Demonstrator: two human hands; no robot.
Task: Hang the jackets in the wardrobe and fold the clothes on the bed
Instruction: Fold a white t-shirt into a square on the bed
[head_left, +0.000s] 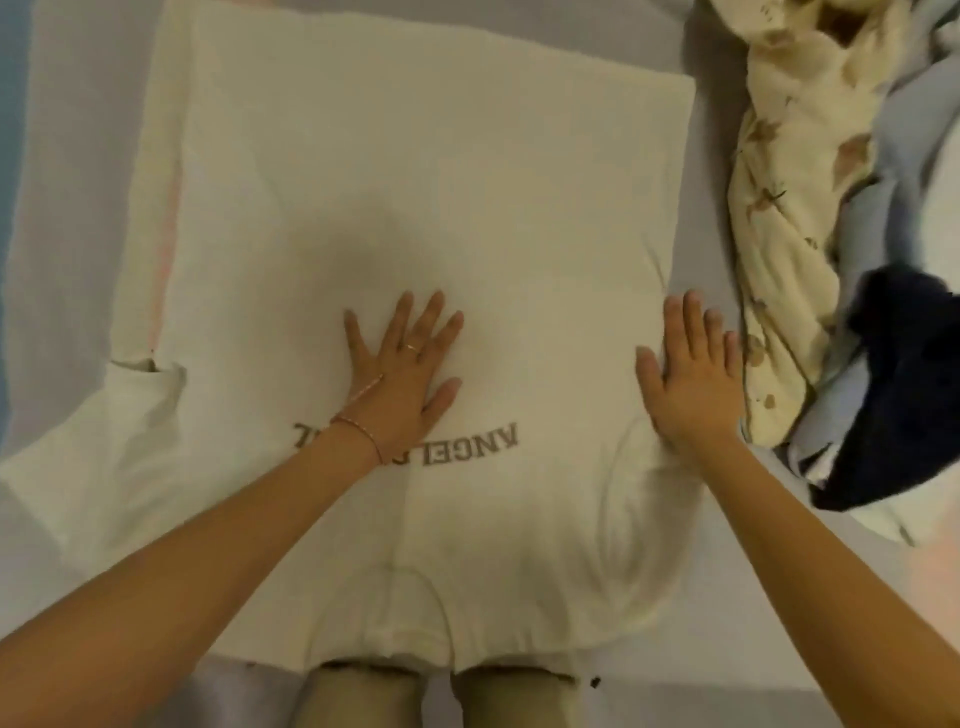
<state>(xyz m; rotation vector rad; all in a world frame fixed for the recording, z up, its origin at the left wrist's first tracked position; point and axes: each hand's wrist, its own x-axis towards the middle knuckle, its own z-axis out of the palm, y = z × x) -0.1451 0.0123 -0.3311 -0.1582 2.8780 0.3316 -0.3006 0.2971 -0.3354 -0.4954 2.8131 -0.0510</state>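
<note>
Pale grey bed sheet (78, 156) under everything. Cream T-shirt (415, 182) lies flat beneath both hands, grey lettering (483, 447) at the left wrist. Crumpled clothes pile (810, 234) sits just right of the right hand (691, 384), which lies flat with fingers straight on the shirt's folded edge. Left hand (405, 374) is flat with fingers spread, pressing the shirt's middle.

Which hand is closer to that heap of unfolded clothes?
Right. The right hand lies flat at the shirt edge beside the heap; the left hand presses mid-shirt, farther off.

clothes pile (810, 249) blocks right, bedsheet (78, 156) free left
</note>
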